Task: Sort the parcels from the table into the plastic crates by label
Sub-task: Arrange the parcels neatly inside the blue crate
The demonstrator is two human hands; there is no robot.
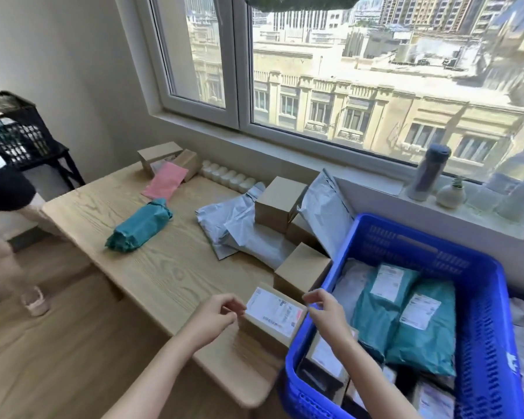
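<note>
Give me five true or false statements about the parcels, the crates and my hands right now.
1. The left hand and the right hand both hold the labelled box. True.
2. The blue crate is empty. False: teal mailers with labels lie in it, among other parcels.
3. A teal parcel lies on the table. True.
4. The pink mailer is in the blue crate. False: it lies at the table's far end.
5. The black crate sits on the table. False: it stands on a dark stand beyond the table.
</note>
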